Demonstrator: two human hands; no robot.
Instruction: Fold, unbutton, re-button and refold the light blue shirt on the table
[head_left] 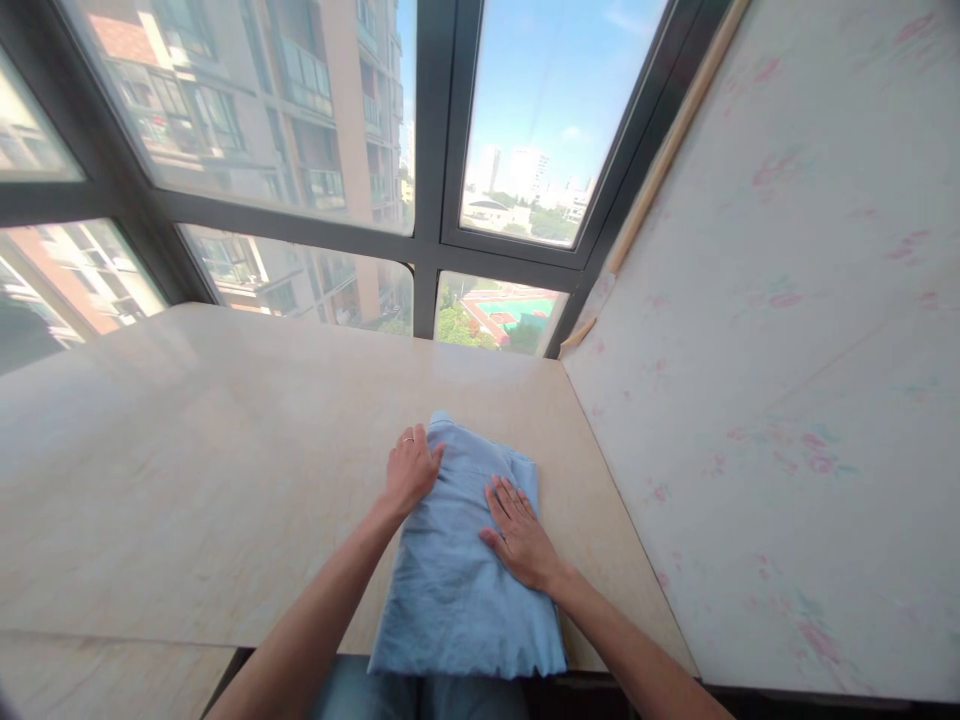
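Observation:
A light blue folded garment (472, 570), perhaps a shirt, lies flat on the pale stone-look ledge in front of me. Its near end reaches the ledge's front edge, and small wrinkles run across it. My left hand (414, 468), with a ring on one finger, rests along the garment's upper left edge. The thumb touches the cloth and the fingers lie at its side. My right hand (519, 535) presses palm down on the right half of the garment, fingers stretched out and thumb apart. Neither hand grips the fabric.
The broad ledge (225, 480) extends left and ends at dark-framed windows (431, 200) at the back. A white wall (810, 350) with a faint floral pattern stands close on the right, with a wooden strip (675, 140) by the window. My legs (367, 690) are below the front edge.

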